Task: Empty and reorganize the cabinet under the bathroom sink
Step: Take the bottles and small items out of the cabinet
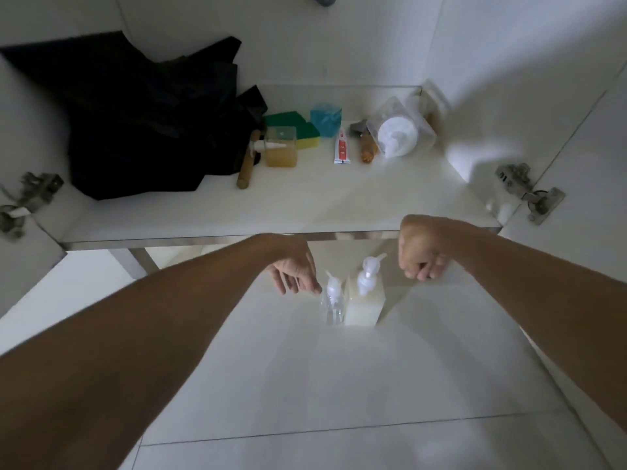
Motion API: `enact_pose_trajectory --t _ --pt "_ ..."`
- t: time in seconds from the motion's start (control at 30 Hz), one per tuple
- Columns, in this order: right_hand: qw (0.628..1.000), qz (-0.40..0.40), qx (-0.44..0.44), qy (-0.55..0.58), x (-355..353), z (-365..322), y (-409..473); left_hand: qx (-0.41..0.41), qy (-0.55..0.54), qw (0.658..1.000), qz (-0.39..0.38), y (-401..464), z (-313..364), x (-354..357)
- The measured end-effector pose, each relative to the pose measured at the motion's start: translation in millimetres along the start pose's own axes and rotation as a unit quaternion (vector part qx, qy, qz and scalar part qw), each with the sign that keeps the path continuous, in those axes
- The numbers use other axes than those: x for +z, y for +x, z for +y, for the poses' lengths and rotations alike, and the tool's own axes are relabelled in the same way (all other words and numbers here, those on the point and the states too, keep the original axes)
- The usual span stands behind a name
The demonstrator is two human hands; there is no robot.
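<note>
Cabinet shelf (339, 205): open, only part emptied; the rest sits toward the back.
Floor bottles: clear bottle (330, 305) and milky bottle (364, 305) upright on the floor tiles (339, 385), just below the shelf edge, touching or nearly so.
Left hand (295, 274): fingers loose and spread, tips right at the clear bottle's pump, gripping nothing.
Right hand (422, 249): fingers curled under, above and right of the milky bottle; anything inside the curl not visible, looks empty.
Risk one: a brush from the left fingertips tipping the slim clear bottle into its neighbour, both down.
Risk two: a forearm sweeping across the pumps on the next reach to the shelf.
Back of shelf: amber bottle (281, 147), sponge (295, 127), blue pack (325, 118), tube (342, 147), clear tub (400, 134), wooden handle (247, 166).
Risk three: black bag (142, 130) lying over the handle; a tug there likely dragging the amber bottle along.
Light: dim, small items easy to misjudge.
</note>
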State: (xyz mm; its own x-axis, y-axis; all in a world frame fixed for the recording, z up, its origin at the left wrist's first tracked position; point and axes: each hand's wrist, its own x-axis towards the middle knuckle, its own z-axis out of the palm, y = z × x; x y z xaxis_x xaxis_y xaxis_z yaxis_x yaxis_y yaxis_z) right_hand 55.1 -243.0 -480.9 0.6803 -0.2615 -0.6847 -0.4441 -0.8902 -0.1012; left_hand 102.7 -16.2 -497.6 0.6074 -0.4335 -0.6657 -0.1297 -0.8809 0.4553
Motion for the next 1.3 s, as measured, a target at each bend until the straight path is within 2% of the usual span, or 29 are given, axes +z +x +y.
enact_pose_trajectory --t 0.1,0.23,0.37,0.43,0.5,0.6,0.73,0.83,0.97,1.07,1.23,1.3 --pt "0.996 0.071 -0.054 0.030 -33 -17 -15 0.014 -0.044 0.998 0.035 -20 7 -39" --pt "0.977 0.168 -0.108 0.072 -61 -50 -13 0.035 -0.064 0.983 0.166 -24 9 -81" --pt "0.962 0.210 -0.147 0.090 -82 -88 7 0.010 -0.008 0.953 0.303 -9 4 -119" --pt "0.947 0.264 -0.166 0.071 -89 -106 21 -0.017 0.039 0.932 0.360 -4 2 -132" --pt "0.930 0.313 -0.191 0.030 -97 -122 33 -0.031 0.038 0.917 0.395 5 -5 -144" --pt "0.911 0.343 -0.229 -0.021 -108 -145 50 -0.058 -0.002 0.903 0.425 22 -21 -155" --pt "0.892 0.371 -0.259 -0.014 -118 -181 92 -0.069 -0.009 0.899 0.433 56 -36 -163" --pt "0.890 0.363 -0.276 -0.012 -118 -200 117 -0.068 -0.004 0.899 0.432 79 -44 -166" --pt "0.887 0.347 -0.302 -0.043 -122 -207 139 -0.069 0.013 0.884 0.462 95 -46 -166" --pt "0.879 0.363 -0.307 -0.032 -125 -204 145 -0.072 0.011 0.881 0.467 98 -46 -167" --pt "0.901 0.348 -0.256 -0.033 -137 -189 136 -0.077 0.017 0.876 0.475 98 -41 -166" --pt "0.915 0.333 -0.226 -0.037 -143 -176 130 -0.068 0.060 0.868 0.488 100 -38 -161"
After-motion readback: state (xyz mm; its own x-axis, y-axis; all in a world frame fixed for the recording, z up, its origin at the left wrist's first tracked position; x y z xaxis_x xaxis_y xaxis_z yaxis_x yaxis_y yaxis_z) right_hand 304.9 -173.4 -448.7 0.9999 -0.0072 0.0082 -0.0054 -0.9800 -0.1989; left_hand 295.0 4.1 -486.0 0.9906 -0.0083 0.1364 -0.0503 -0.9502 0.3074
